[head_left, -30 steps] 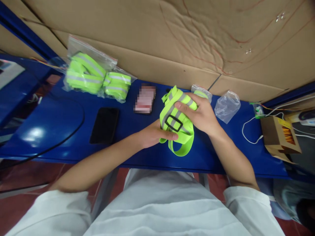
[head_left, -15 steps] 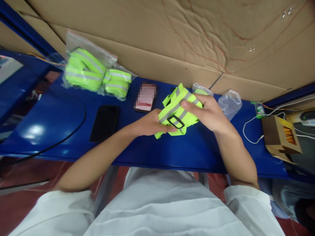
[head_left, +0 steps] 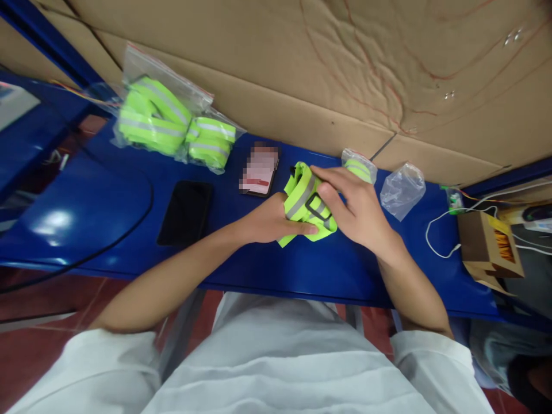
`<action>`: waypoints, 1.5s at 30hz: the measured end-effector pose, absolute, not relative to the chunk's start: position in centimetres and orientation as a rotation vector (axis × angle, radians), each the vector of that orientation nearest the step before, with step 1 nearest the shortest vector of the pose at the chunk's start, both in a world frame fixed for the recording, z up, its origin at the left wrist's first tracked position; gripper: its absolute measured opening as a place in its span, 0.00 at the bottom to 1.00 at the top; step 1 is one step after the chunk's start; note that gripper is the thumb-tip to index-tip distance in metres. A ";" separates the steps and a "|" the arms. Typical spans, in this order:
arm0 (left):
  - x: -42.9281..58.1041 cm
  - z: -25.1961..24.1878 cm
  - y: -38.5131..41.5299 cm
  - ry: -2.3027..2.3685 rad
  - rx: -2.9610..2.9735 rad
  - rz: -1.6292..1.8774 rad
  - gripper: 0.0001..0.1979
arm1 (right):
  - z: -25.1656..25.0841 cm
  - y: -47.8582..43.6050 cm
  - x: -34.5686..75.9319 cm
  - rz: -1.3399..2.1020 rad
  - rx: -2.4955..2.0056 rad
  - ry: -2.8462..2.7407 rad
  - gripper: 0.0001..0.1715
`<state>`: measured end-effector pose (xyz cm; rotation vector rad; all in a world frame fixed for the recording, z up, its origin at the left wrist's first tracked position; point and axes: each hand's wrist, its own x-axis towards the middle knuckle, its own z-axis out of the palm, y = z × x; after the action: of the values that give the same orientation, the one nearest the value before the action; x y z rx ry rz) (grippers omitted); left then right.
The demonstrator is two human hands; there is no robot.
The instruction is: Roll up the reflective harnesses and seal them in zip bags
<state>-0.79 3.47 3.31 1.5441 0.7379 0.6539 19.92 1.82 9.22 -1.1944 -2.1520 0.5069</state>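
Note:
A neon-yellow reflective strap (head_left: pixel 301 204), folded into a bundle with grey stripes, is held above the blue table (head_left: pixel 259 264). My left hand (head_left: pixel 271 221) grips its left side, thumb along the lower edge. The fingers of my right hand (head_left: pixel 351 204) wrap over the right side of the bundle and partly cover it. A black plastic buckle (head_left: pixel 318 207) shows on the front near my right thumb. Behind my right hand a small clear bag (head_left: pixel 359 167) with a similar yellow strap in it lies on the table.
Clear zip bags with yellow reflective straps (head_left: pixel 155 118) rest against the cardboard wall (head_left: pixel 259 75). A dark phone (head_left: pixel 185 213) and a phone with a lit screen (head_left: pixel 260 169) lie to the left. An empty plastic bag (head_left: pixel 403 190), white cable (head_left: pixel 428 233) and cardboard box (head_left: pixel 478 241) are at right.
My right hand has moved across the strap's front, closer to the buckle, and the bundle looks more compact. My left hand keeps its hold.

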 end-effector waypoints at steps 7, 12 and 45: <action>-0.9 3.8 3.4 0.802 1.612 0.623 0.14 | 6.8 1.9 18.5 0.628 -1.369 -2.141 0.44; -0.9 4.0 3.6 0.722 1.236 0.488 0.17 | 6.4 2.5 18.0 0.538 -1.317 -2.097 0.36; 2.6 -0.4 2.4 0.545 1.017 0.897 0.45 | 2.8 -0.4 20.2 1.114 -1.270 -1.235 0.21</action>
<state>2.57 2.42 -0.44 1.0172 0.5448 0.8973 20.22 -0.36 2.78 -1.2704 -1.2351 1.1137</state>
